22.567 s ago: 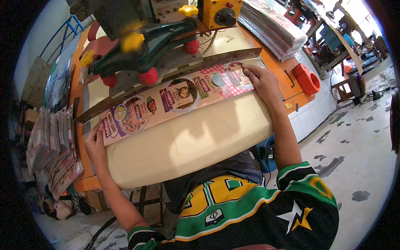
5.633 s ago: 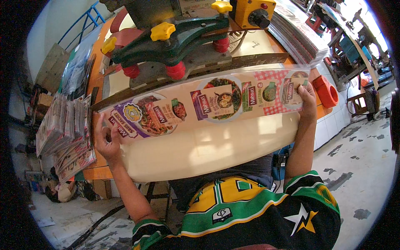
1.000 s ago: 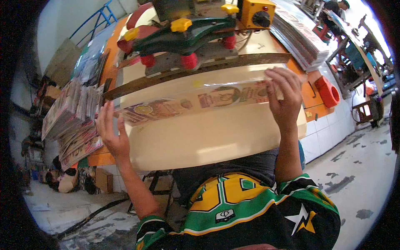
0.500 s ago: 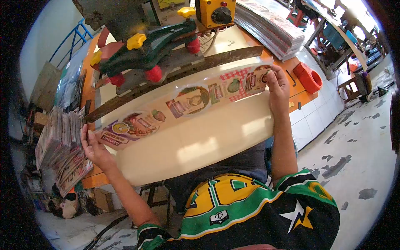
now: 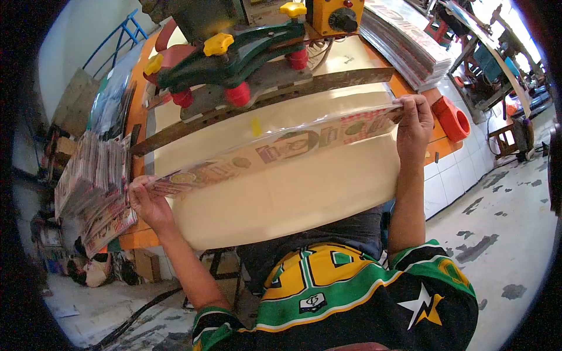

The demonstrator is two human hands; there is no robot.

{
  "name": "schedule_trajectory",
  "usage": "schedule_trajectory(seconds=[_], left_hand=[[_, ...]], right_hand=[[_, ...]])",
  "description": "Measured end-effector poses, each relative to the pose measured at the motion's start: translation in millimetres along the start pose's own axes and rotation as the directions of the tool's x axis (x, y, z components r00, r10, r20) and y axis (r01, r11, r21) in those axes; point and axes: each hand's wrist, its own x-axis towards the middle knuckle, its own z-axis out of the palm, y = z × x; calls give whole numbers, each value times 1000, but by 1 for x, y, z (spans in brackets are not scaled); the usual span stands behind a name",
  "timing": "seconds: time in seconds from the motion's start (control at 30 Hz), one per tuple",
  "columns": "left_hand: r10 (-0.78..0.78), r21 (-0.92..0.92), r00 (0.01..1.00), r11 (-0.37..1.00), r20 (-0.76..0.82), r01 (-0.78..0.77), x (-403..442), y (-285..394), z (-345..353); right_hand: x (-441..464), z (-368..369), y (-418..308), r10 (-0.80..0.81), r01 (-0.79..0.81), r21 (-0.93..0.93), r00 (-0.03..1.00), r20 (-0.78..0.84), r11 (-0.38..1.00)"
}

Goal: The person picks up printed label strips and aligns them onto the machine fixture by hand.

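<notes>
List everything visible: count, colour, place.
Table: one, orange, in front.
Work surface: one, cream, nearest lap.
Printed strip: one, mostly peach, over work surface.
Metal bar: one, brown, beyond strip.
Bracket: one, dark green, beyond bar.
Knobs: three, yellow, on bracket.
Cylinders: three, red, below bracket.
Control box: one, yellow, right of bracket.
Sheet stack: one, multicoloured, table's far right.
Printed bundles: count unclear, multicoloured, table's left.
Tube: one, red, table's right edge.
Distant clutter: too small to count.
Jersey: one, black, green and yellow, on person.
Left hand: one, bare, holding strip's left end.
Right hand: one, bare, holding its right end.
</notes>
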Motion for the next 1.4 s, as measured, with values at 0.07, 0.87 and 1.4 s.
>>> schedule_trajectory(seconds=[0.07, 0.87, 1.4], left_hand=[[-13, -31, 1000, 999, -8, 12, -1, 3, 2], [177, 736, 758, 184, 627, -652, -24, 53, 138], [140, 560, 703, 506, 697, -656, -49, 32, 283]], right_hand=[[0, 4, -2, -37, 36, 97, 999, 13, 995], [-12, -6, 12, 103, -107, 95, 994, 40, 990], [-21, -14, 19, 152, -147, -85, 987, 48, 985]])
